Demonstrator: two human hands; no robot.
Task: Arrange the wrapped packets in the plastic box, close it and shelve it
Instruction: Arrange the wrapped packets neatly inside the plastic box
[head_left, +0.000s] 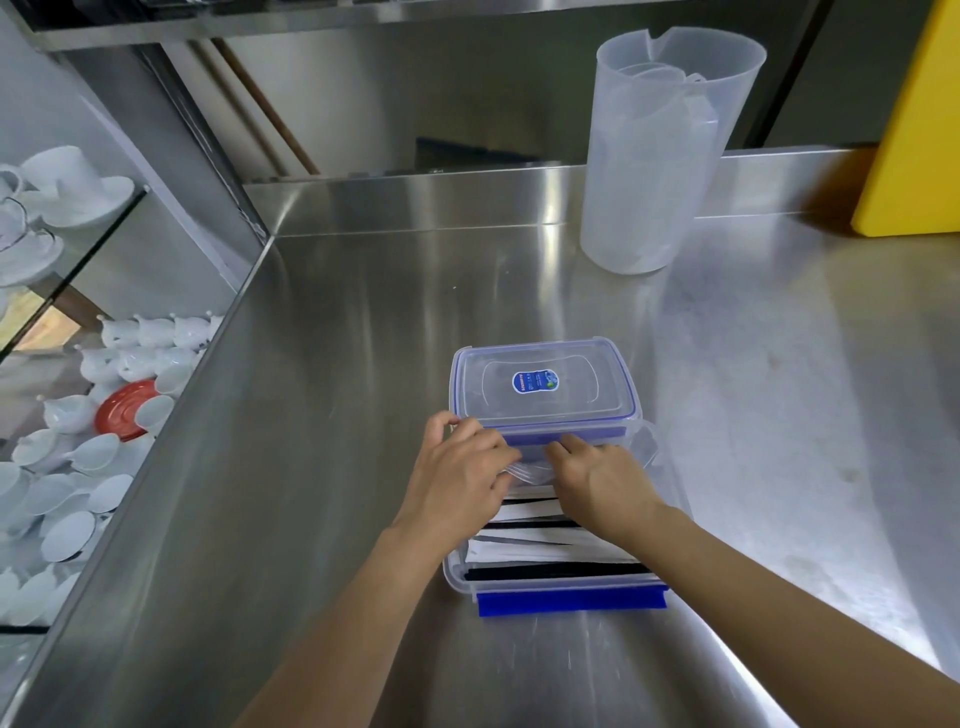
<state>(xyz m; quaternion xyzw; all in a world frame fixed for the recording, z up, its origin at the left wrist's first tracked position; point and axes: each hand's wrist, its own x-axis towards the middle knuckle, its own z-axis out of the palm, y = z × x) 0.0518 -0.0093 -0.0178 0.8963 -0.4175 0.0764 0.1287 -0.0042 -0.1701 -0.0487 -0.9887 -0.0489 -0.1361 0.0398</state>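
Low in the centre of the frame, an open clear plastic box (457, 574) sits on the steel counter (322, 395), holding black-and-white wrapped packets (550, 558), with a blue clip (571, 603) on its near edge. Its lid (543, 384) lies just beyond, a blue sticker on top. The left hand (457, 478) and right hand (602, 480) rest side by side at the box's far end, fingers curled on crinkled clear wrapping there. A translucent jug (649, 171) stands upper right.
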